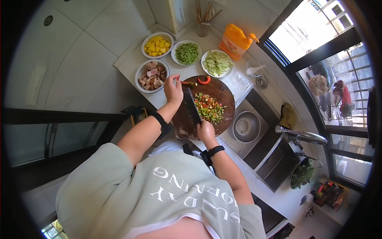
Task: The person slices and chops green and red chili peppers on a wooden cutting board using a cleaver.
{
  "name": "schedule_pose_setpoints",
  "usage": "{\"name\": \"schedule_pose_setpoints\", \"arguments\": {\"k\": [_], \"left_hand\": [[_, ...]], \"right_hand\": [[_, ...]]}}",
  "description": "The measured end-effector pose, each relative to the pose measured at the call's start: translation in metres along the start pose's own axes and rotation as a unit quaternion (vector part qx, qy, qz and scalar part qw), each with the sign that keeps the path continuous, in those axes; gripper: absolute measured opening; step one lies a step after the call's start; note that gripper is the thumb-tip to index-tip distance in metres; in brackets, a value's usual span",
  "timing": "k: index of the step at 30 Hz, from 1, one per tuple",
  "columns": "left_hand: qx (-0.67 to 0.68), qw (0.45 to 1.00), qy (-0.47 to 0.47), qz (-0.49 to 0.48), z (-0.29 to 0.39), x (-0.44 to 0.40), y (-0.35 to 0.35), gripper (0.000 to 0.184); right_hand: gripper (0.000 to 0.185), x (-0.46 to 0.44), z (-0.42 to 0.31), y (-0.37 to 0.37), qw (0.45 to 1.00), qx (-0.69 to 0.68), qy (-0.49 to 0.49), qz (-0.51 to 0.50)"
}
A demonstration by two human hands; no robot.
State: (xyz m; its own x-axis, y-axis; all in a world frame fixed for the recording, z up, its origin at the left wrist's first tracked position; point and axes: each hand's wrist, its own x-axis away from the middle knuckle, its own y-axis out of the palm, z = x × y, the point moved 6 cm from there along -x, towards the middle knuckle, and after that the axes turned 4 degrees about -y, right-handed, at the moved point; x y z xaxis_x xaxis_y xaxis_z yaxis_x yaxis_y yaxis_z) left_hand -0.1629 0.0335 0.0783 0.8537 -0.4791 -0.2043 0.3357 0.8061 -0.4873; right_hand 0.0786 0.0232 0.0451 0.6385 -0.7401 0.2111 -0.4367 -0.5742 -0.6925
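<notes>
A round wooden cutting board [227,93] lies on the counter in front of me. My right hand [205,130] is wrapped round the handle of a cleaver [194,106], its dark blade standing on edge across the board. On the board's left side, my left hand [174,90] has its fingers closed on a red chili pepper [188,83], whose far end sticks out past the fingertips. Another curved red chili pepper [204,80] rests near the board's back edge. Right of the blade is a heap of chopped red and green peppers [210,108].
Behind the board stand a bowl of meat chunks [152,75], a bowl of yellow pieces [157,45], a plate of chopped greens [186,53] and a plate of pale green slices [217,63]. An orange jug [236,42] is at the back; a sink with a metal basin [246,126] lies right.
</notes>
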Motion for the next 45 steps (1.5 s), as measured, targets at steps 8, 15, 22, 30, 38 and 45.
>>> {"name": "schedule_pose_setpoints", "arguments": {"k": [8,15,22,30,38,45], "left_hand": [[0.014,0.997,0.001,-0.081,-0.007,0.036,-0.007,0.017],[0.149,0.899,-0.237,-0.337,-0.020,0.097,0.051,0.023],[0.079,0.974,-0.104,-0.186,0.022,0.052,0.082,0.026],[0.031,0.965,-0.140,-0.220,0.046,0.031,0.093,0.035],[-0.096,0.953,-0.111,-0.263,0.029,0.021,0.110,0.037],[-0.085,0.971,-0.138,-0.177,0.002,0.020,0.110,0.036]], "right_hand": [[0.021,0.040,0.029,-0.058,0.988,-0.049,0.147,0.024],[0.011,0.005,0.050,-0.099,0.950,0.288,-0.099,-0.065],[0.009,-0.018,0.057,-0.115,0.956,0.263,-0.117,0.061],[0.005,-0.025,0.052,-0.141,0.968,0.191,-0.130,0.096],[0.006,-0.041,0.051,-0.137,0.952,0.278,-0.117,0.050],[0.014,-0.040,0.050,-0.116,0.939,0.341,-0.015,0.031]]}}
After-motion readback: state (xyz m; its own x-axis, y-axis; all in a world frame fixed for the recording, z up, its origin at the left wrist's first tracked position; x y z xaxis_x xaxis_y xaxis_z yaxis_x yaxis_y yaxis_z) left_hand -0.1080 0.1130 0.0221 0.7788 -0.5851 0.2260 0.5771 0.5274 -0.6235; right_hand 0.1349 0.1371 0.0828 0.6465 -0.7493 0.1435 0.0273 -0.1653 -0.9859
